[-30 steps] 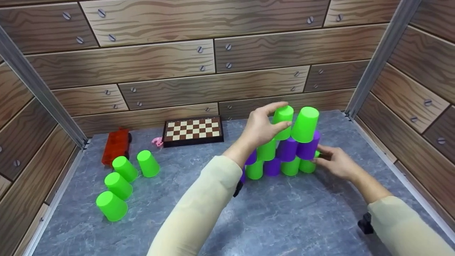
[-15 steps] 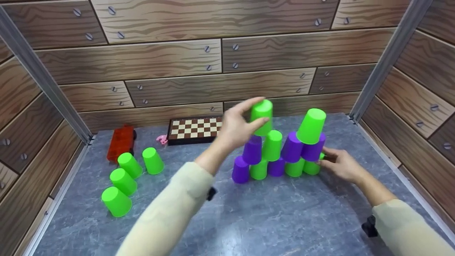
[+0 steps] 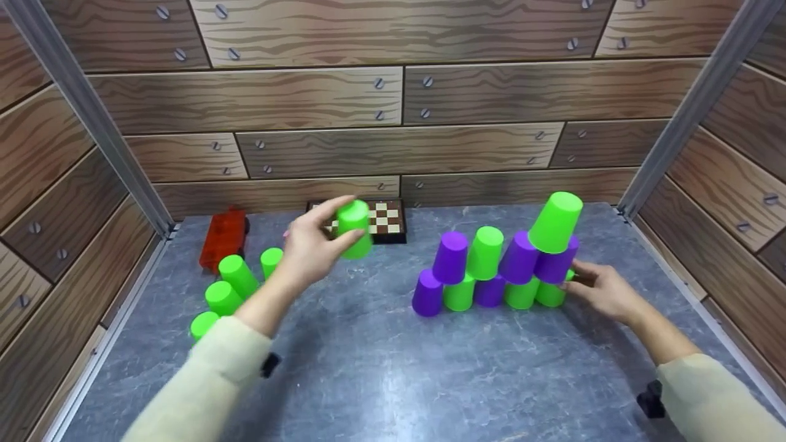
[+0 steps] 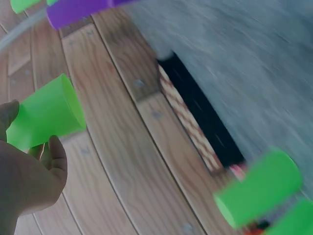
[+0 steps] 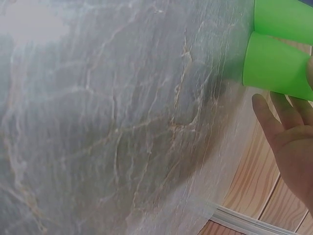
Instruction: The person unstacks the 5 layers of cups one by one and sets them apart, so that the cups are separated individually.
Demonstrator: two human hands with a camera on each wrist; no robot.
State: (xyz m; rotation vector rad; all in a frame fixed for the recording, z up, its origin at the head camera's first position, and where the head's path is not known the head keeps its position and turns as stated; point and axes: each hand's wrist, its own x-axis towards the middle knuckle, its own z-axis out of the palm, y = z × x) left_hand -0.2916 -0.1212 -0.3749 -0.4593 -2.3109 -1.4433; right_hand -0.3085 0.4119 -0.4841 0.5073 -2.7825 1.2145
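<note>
In the head view my left hand (image 3: 310, 245) holds a green cup (image 3: 355, 236) upside down in the air, pinched between thumb and fingers. The left wrist view shows that cup (image 4: 46, 115) with its open rim facing away from the palm. At the right end of a cup stack, my right hand (image 3: 608, 291) holds the lowest green cup (image 3: 551, 294) between thumb and fingers. The right wrist view has this cup (image 5: 276, 66) with fingers along its side. Above stand purple cups (image 3: 453, 258), a green cup (image 3: 486, 253) and, topmost at the right, another green cup (image 3: 556, 222).
Several green cups (image 3: 238, 276) stand upside down at the left, partly behind my left arm. A red toy vehicle (image 3: 223, 240) lies behind them. The checkered board (image 3: 387, 221) sits against the plank-patterned back wall (image 3: 344, 150), partly covered by my left hand.
My left hand has carried a green cup off the stack's upper level and leftward, now in front of the checkered board. The right hand stays at the lower right cup. The head view has shifted slightly.
</note>
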